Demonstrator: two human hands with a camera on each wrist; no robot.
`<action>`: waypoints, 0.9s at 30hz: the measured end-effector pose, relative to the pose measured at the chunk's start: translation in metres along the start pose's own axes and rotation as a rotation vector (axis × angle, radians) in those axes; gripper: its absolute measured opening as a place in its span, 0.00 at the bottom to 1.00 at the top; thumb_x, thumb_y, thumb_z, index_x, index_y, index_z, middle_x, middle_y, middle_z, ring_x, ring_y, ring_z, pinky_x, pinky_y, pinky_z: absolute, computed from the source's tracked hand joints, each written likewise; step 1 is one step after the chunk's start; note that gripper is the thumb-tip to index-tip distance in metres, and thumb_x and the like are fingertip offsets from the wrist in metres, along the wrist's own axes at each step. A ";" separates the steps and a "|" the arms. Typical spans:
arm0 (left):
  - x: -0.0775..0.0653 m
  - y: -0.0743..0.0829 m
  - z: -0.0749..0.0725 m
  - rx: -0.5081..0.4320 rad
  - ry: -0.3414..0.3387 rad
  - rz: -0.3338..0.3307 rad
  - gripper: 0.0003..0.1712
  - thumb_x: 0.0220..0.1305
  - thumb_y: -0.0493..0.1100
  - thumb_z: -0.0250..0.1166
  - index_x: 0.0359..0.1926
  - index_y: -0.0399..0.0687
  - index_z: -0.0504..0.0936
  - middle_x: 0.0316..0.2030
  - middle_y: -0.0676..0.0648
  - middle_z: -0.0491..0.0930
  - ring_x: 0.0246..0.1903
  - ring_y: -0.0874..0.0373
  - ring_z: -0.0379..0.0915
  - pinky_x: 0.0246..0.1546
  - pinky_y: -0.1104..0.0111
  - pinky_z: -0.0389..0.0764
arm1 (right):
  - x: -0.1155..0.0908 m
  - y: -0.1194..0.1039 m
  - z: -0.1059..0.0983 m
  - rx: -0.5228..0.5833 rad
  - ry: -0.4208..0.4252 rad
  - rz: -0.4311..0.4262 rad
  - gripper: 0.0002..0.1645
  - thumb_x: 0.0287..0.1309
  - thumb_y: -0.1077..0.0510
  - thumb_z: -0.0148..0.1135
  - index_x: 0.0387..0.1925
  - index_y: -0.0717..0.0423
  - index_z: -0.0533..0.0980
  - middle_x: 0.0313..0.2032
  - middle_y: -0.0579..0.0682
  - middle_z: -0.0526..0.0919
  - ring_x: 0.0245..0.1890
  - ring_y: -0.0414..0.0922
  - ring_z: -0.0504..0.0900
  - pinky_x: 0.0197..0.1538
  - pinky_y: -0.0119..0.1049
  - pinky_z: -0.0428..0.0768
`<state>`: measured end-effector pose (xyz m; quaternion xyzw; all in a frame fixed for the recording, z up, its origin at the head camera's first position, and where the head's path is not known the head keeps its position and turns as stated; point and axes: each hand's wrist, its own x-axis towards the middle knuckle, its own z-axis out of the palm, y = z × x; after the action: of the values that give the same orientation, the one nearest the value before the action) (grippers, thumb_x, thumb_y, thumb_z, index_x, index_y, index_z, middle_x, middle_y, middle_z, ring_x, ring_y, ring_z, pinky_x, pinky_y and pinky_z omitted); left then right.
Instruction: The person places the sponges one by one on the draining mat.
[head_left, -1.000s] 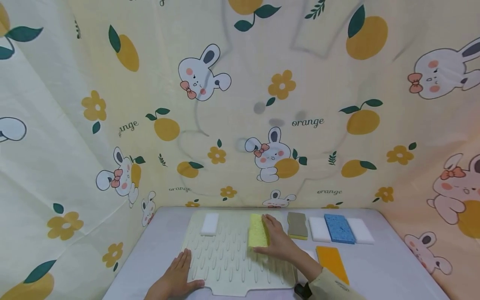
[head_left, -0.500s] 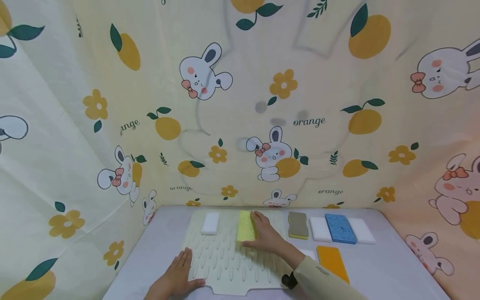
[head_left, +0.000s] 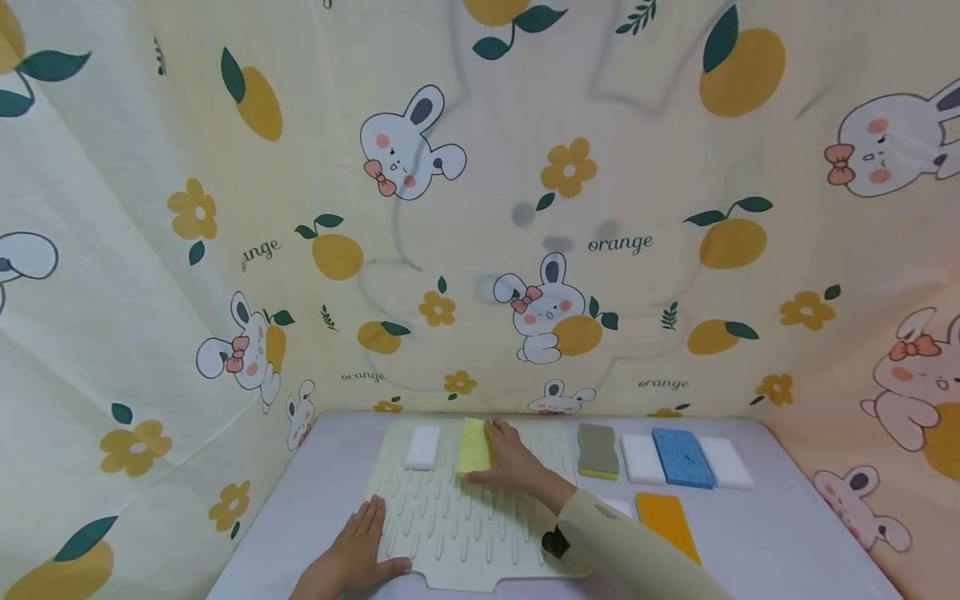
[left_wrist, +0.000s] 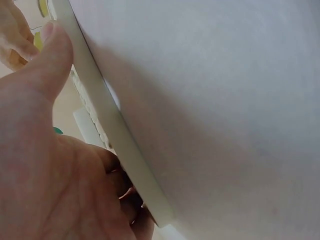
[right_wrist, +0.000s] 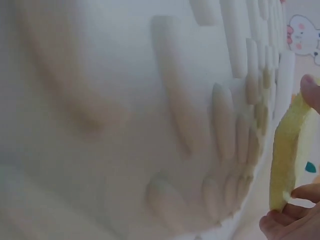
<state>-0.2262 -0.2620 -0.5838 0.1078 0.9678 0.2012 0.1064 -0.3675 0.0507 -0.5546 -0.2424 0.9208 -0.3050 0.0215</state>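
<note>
A cream drying board with rows of raised ridges lies flat on the table. At its left edge my left hand rests with fingers straight along the side and the thumb at the front corner. In the left wrist view, that thumb and the fingers touch the board's rim. My right hand pinches a yellow sponge between thumb and fingers over the board's back middle. The right wrist view shows the sponge apart from the ridges. A white sponge lies on the board's back left.
Right of the board lie a grey-topped yellow sponge, a blue sponge between two white ones, and an orange sponge. Another white sponge is partly hidden by my right sleeve. A printed curtain hangs around the table.
My right hand has carried the yellow sponge leftward and slightly back across the board, closer to the white sponge. The left hand stays in place at the board's edge.
</note>
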 end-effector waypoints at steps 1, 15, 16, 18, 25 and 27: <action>0.000 0.000 0.000 -0.004 0.004 -0.003 0.78 0.61 0.82 0.65 0.81 0.21 0.47 0.81 0.21 0.44 0.82 0.25 0.37 0.81 0.35 0.41 | 0.003 0.000 0.002 -0.005 -0.005 0.001 0.73 0.53 0.33 0.82 0.83 0.67 0.54 0.81 0.67 0.56 0.81 0.63 0.58 0.76 0.61 0.70; -0.004 0.011 -0.010 0.024 -0.015 -0.051 0.73 0.62 0.75 0.70 0.81 0.22 0.50 0.82 0.24 0.46 0.82 0.27 0.40 0.81 0.36 0.45 | 0.025 -0.015 0.008 -0.032 -0.074 0.051 0.71 0.57 0.30 0.79 0.84 0.63 0.52 0.83 0.65 0.53 0.82 0.62 0.57 0.78 0.60 0.67; -0.004 0.013 -0.011 0.033 -0.022 -0.058 0.73 0.62 0.75 0.70 0.81 0.23 0.49 0.82 0.24 0.46 0.82 0.28 0.40 0.81 0.37 0.45 | 0.026 -0.016 0.007 -0.027 -0.076 0.050 0.71 0.57 0.31 0.79 0.84 0.63 0.52 0.83 0.66 0.53 0.82 0.62 0.57 0.78 0.60 0.67; -0.004 0.015 -0.012 0.052 -0.032 -0.065 0.72 0.63 0.74 0.70 0.81 0.23 0.49 0.82 0.25 0.46 0.82 0.28 0.41 0.81 0.37 0.46 | 0.027 -0.016 0.007 -0.021 -0.079 0.047 0.71 0.57 0.32 0.80 0.84 0.64 0.52 0.83 0.66 0.53 0.81 0.63 0.57 0.78 0.61 0.67; -0.006 0.019 -0.013 0.058 -0.013 -0.075 0.70 0.63 0.72 0.72 0.81 0.23 0.51 0.82 0.25 0.49 0.82 0.29 0.43 0.82 0.38 0.49 | 0.035 -0.010 0.016 -0.028 -0.101 0.042 0.73 0.56 0.33 0.80 0.83 0.68 0.52 0.83 0.69 0.52 0.82 0.65 0.56 0.78 0.61 0.67; -0.006 0.019 -0.014 0.059 -0.014 -0.078 0.70 0.64 0.71 0.72 0.81 0.23 0.52 0.82 0.25 0.49 0.82 0.29 0.43 0.82 0.38 0.49 | 0.037 -0.008 0.018 -0.037 -0.115 0.046 0.72 0.56 0.33 0.80 0.83 0.68 0.52 0.83 0.69 0.52 0.82 0.65 0.56 0.79 0.61 0.67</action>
<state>-0.2209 -0.2513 -0.5626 0.0747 0.9760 0.1673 0.1178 -0.3934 0.0177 -0.5606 -0.2388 0.9287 -0.2731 0.0769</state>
